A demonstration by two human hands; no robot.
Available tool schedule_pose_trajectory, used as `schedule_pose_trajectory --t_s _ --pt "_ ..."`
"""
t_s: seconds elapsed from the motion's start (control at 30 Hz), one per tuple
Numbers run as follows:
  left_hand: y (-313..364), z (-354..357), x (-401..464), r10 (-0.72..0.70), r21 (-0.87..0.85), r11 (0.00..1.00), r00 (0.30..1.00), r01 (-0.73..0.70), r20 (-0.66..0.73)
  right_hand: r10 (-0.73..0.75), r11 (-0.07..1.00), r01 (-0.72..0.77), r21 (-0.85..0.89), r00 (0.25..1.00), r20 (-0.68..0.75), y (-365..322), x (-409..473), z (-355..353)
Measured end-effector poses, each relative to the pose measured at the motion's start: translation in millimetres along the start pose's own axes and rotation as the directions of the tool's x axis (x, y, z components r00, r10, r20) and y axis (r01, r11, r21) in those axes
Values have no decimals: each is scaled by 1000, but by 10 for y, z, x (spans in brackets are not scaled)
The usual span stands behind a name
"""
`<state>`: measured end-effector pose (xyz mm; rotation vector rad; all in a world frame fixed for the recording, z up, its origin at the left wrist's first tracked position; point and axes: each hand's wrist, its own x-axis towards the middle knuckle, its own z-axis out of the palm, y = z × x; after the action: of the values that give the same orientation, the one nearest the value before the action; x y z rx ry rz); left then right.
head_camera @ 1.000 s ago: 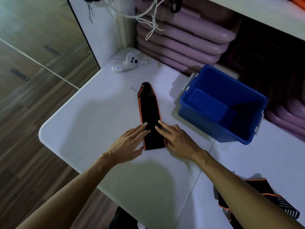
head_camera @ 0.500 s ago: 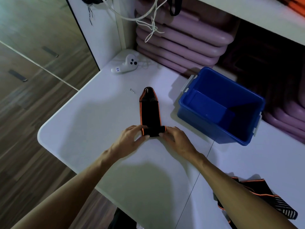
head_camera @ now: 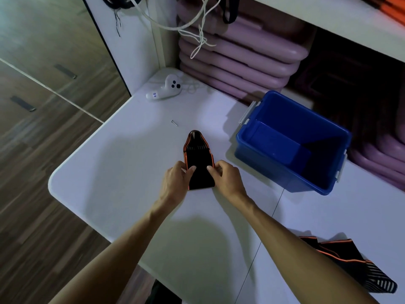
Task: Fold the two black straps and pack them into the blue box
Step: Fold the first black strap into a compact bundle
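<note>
Black strap (head_camera: pixel 198 163) lies on the white table (head_camera: pixel 114 172), long axis toward twelve o'clock. Left hand (head_camera: pixel 175 183) and right hand (head_camera: pixel 226 177) pinch its near folded end. Blue box (head_camera: pixel 291 141) sits empty at two o'clock, nearer the right hand.

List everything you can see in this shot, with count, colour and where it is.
Black strap with orange edging: 1, partly folded, table centre.
Second black and orange strap: 1, crumpled, table's near right edge.
Blue plastic box: 1, open, right of the folded strap.
White handheld controller: 1, table's far corner.
Small metal screw: 1, beyond the strap.
Pink foam mats: stack, shelf behind.
White cord: hanging above.
White table: 1.
Left hand, right hand: pinching the strap's sides.
</note>
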<state>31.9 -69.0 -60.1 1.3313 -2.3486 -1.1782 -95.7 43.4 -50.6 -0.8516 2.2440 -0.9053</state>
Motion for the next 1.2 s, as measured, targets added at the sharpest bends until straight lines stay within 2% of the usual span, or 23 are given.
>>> schedule_pose_trajectory --t_s 0.2,0.37,0.43,0.5,0.57,0.63,0.7,0.77,0.87,0.93,1.03,1.1,1.2 --pt "-14 -15 12 27 -10 1000 1000 -27 2 -42 978 32 -205 998 -47 -69 -43 2" --pt "-20 -58 -47 138 57 989 990 -136 -33 -80 912 28 -410 991 -108 -126 -97 4" --pt "4 -73 -75 247 122 963 968 -239 -52 -112 904 57 -424 988 -105 -119 -107 4" --pt "-19 -93 -72 420 174 894 907 -414 2 -183 898 148 -415 982 -45 -85 -118 -19" --pt "-137 -157 -54 582 225 771 803 -596 129 -244 890 237 -390 969 34 -11 -143 -71" --pt "-283 -271 -66 599 280 698 751 -659 277 -297 876 317 -365 948 109 103 -166 -140" --pt "-361 -369 -91 565 334 664 742 -669 362 -335 851 391 -351 919 209 196 -187 -225" --pt "-353 -375 -100 567 355 640 731 -681 380 -336 833 432 -345 891 306 242 -200 -297" --pt "-297 -318 -83 628 362 600 701 -713 338 -368 786 466 -406 881 299 273 -202 -339" --pt "-290 -310 -96 647 331 624 706 -707 287 -381 780 474 -408 877 292 301 -207 -342" --pt "-223 -359 -106 617 184 739 761 -648 200 -342 869 424 -255 887 311 300 -214 -337" --pt "-137 -390 -77 535 47 834 827 -549 171 -303 930 346 -124 913 272 248 -200 -329" --pt "-16 -380 -22 389 -22 921 912 -389 131 -223 975 222 29 956 189 125 -138 -300"
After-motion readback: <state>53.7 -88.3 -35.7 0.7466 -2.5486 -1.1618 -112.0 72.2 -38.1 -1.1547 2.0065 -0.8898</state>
